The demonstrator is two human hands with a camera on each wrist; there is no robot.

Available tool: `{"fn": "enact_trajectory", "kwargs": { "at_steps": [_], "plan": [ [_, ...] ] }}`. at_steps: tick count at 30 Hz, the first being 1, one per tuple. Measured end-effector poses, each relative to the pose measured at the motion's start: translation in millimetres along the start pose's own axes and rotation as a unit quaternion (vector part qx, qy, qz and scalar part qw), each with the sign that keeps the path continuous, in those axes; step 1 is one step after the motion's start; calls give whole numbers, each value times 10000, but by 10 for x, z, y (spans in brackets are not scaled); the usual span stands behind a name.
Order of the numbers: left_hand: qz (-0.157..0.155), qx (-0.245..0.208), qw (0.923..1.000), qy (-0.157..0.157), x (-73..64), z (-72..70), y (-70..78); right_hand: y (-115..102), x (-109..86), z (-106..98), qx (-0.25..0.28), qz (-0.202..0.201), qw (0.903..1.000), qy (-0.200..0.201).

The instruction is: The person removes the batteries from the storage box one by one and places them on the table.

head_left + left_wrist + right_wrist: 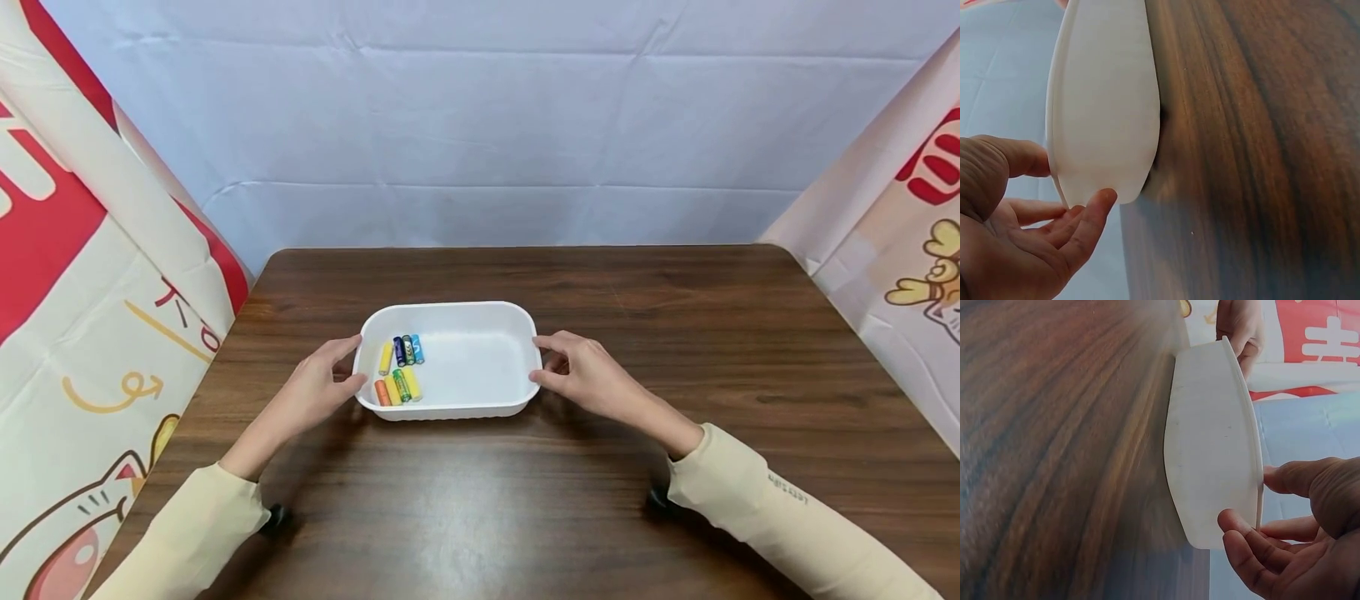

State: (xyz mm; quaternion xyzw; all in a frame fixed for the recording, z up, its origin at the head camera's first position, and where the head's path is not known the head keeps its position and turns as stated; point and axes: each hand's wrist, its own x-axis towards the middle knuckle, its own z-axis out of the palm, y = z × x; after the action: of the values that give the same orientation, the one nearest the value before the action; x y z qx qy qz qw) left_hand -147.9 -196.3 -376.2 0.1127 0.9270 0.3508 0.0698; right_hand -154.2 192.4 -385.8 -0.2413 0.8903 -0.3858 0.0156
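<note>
A white plastic tray (480,367) with rounded corners sits level at the middle of the table. My left hand (318,382) pinches its left end, thumb on the rim and fingers against the outer wall, as the left wrist view shows. At the opposite end my right hand (588,372) grips the rim the same way, fingertips (1235,520) on the outside wall. Several small batteries lie in the tray's left part in two rows: a yellow battery (386,358), a light blue battery (417,348) and dark ones behind, an orange battery (382,392), yellow and green ones in front.
Dark brown wood grain covers the table (675,333). A pale cloth (480,125) hangs behind the far edge, and printed cloths (97,350) hang at both sides. Dark bands (277,521) show under both wrists near the cream sleeves (187,525).
</note>
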Motion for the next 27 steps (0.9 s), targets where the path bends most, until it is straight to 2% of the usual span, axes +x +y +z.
{"fn": "enact_trajectory", "kwargs": {
  "at_steps": [19, 24, 27],
  "plan": [
    [148, -21, 9999, 28, -210, -82, -86, -128, -116, 79, 279, -291, 9988, -264],
    [203, -6, 9998, 31, -213, -88, -102, -142, -112, 66, 148, -277, 9991, -291],
    [262, -5, 9997, 19, -219, -94, -115, -161, -92, 43, -142, -298, 9991, -249]
  ]
}}
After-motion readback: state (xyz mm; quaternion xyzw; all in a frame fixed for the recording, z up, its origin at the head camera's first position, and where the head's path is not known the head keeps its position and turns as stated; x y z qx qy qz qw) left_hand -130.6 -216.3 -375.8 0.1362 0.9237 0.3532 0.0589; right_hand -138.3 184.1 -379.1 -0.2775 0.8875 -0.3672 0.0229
